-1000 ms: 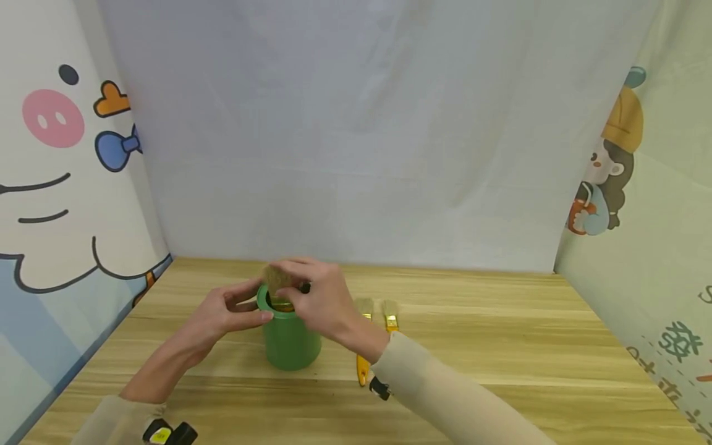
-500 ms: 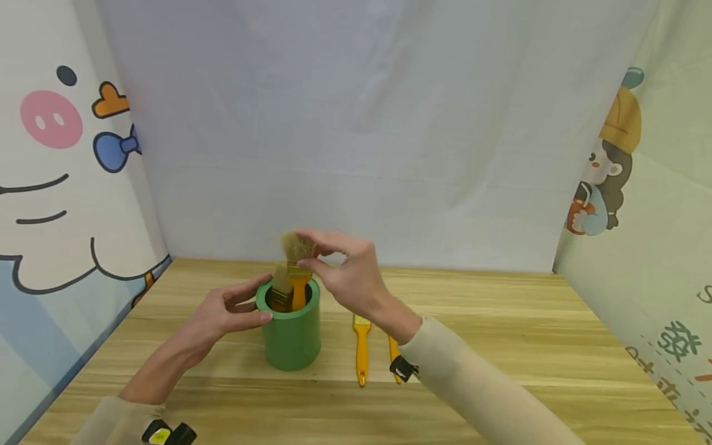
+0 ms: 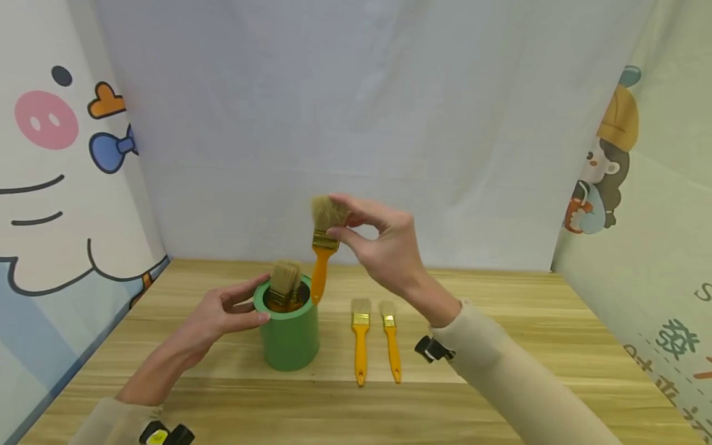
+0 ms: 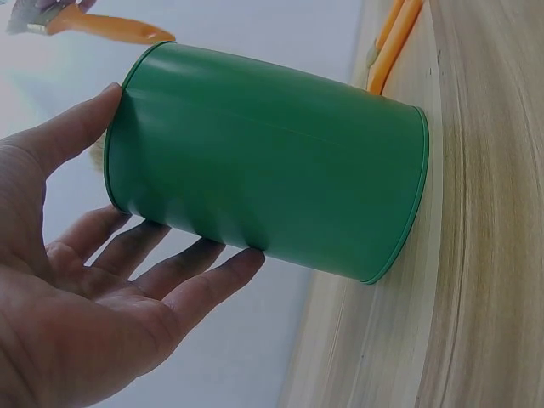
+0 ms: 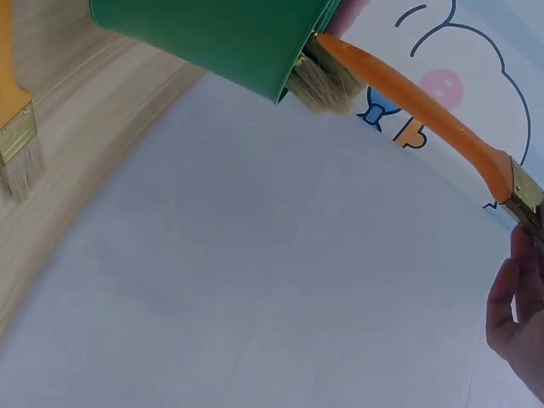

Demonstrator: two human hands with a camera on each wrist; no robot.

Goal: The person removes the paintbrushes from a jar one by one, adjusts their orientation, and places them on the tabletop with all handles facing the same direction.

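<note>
A green can [image 3: 290, 343] stands upright on the wooden table. My left hand [image 3: 214, 315] holds it from the left, thumb on one side near the rim and fingers on the other, as the left wrist view shows. Bristles of paintbrushes [image 3: 285, 279] stick up inside the can; their handles are hidden. With thumb and fingers, my right hand [image 3: 392, 253] pinches a wide paintbrush [image 3: 319, 266] by its bristles and metal band. Its orange handle points down, the tip beside the can's right rim. In the right wrist view this handle [image 5: 425, 106] slants toward the can's mouth.
Two orange-handled paintbrushes, a wider one [image 3: 361, 346] and a narrower one [image 3: 392, 349], lie side by side on the table [image 3: 489, 346] right of the can. A pale cloth [image 3: 356, 123] hangs behind the table, with printed cartoon panels at both sides.
My right hand has drawn the wide paintbrush up out of the can and moved it up and to the right. The left hand stays at the can. The two lying brushes are now uncovered.
</note>
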